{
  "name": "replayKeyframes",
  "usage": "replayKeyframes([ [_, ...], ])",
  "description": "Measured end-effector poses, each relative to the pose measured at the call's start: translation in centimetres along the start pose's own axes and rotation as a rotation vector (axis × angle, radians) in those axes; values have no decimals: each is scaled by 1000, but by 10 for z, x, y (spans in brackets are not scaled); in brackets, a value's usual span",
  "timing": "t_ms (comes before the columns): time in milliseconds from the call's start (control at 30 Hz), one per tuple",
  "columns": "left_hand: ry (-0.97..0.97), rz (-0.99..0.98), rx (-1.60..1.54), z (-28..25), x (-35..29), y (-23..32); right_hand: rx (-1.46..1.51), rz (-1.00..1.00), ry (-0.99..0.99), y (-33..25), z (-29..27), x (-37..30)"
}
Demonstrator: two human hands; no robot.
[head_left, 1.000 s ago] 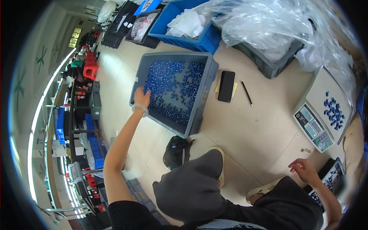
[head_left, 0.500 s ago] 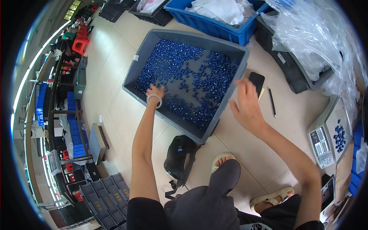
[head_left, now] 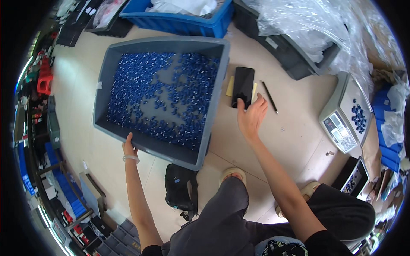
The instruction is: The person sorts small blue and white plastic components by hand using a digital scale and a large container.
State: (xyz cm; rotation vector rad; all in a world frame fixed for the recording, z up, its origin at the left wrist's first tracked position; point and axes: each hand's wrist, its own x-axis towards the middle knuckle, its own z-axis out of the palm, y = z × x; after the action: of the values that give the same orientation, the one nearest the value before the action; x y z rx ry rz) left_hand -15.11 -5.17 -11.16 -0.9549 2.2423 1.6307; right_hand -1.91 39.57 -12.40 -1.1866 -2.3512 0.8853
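Observation:
A large grey plastic bin (head_left: 160, 154) stands on the floor, its bottom strewn with many small dark-blue parts (head_left: 145, 70). My left hand (head_left: 129, 147), with a pale bangle on its wrist, is at the bin's near-left rim; one finger points up over the edge and the others are partly hidden. Over the floor right of the bin, my right hand (head_left: 253, 117) is open, thumb apart from the fingers, holding nothing. Its thumb tip overlaps the lower end of a black phone (head_left: 244, 81), which lies on yellow paper (head_left: 229, 87). A black pen (head_left: 269, 96) lies beside it.
At right, a scale (head_left: 337, 123) bears some blue parts (head_left: 358, 116); a small black tray (head_left: 362, 173) is nearer. A blue crate (head_left: 183, 25) and a dark crate (head_left: 294, 68) with plastic sheeting (head_left: 294, 19) stand behind. A black bag (head_left: 177, 187) lies before the bin.
My left hand has left the parts inside the bin and is now at its near rim. My right hand has come down beside the phone. The view has shifted to the right.

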Motion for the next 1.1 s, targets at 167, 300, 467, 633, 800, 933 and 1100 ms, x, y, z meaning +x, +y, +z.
replayKeyframes([
  [167,-21,-62,-323,-10,31,-24,-337,-20,-62,-1,28,31],
  [300,-33,-32,-283,-17,29,-27,-416,1,-134,-4,31,40],
  [467,62,-5,-246,2,17,-18,-301,-105,-116,22,29,74],
  [633,156,54,-123,2,18,-13,-322,-149,169,34,32,120],
  [800,-61,-81,-449,2,13,-3,-236,-200,224,42,-5,87],
  [933,-83,-48,-442,-33,15,8,444,80,-355,10,-44,38],
  [1100,-104,74,-535,12,-55,21,630,321,-710,-23,-44,-21],
])
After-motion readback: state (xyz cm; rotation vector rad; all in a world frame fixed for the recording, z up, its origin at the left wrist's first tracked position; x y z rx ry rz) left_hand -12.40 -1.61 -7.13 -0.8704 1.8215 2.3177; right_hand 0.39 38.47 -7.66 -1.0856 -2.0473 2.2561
